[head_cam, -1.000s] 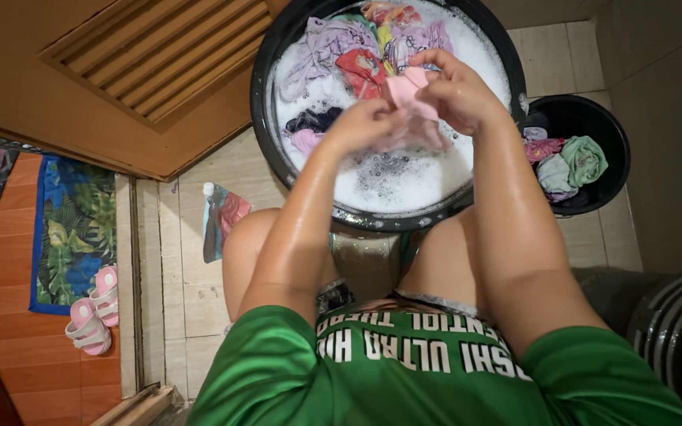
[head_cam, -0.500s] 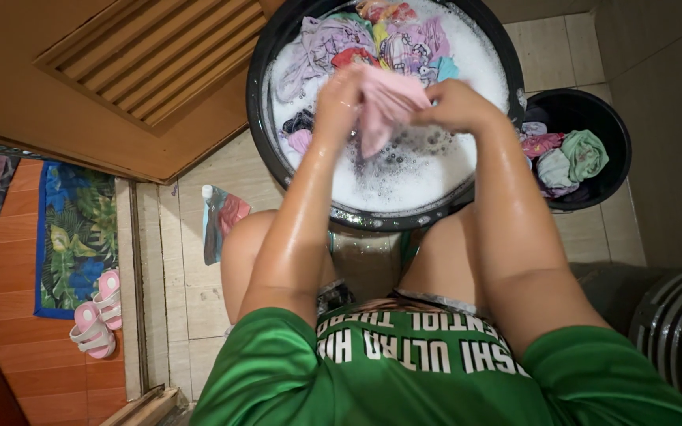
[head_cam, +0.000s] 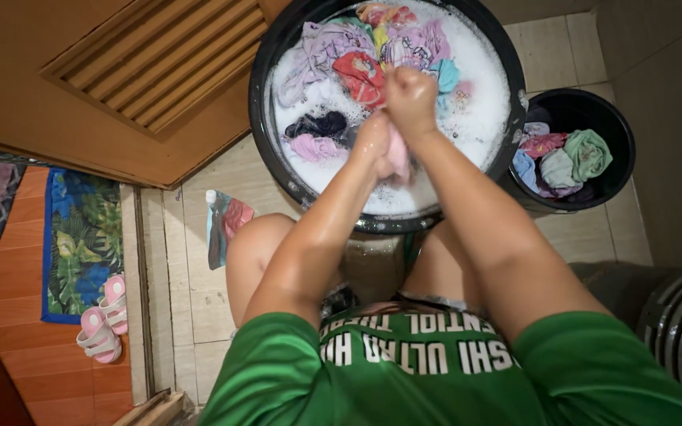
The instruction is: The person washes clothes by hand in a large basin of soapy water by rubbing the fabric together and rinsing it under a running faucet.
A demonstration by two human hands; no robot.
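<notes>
Drawn closer together and lower than half a second ago, when the cloth was spread wide between them. Now bunched tight: pink cloth [head_cam: 395, 158], wet and crumpled into a narrow wad, just above the suds near the middle of the frame's upper half. Left hand [head_cam: 372, 136] clenched on the near side of the wad; right hand [head_cam: 410, 96] fisted over its top, knuckles up, pressed against the left. Beneath, a black basin [head_cam: 266, 71] full of white foam, with soaked garments in lilac, red, teal and dark navy heaped along its far side. At upper right, a smaller black bucket [head_cam: 617, 166] with wrung green, pink and blue pieces. At lower left, pink sandals [head_cam: 104, 319] beside a leaf-print mat [head_cam: 80, 237].
</notes>
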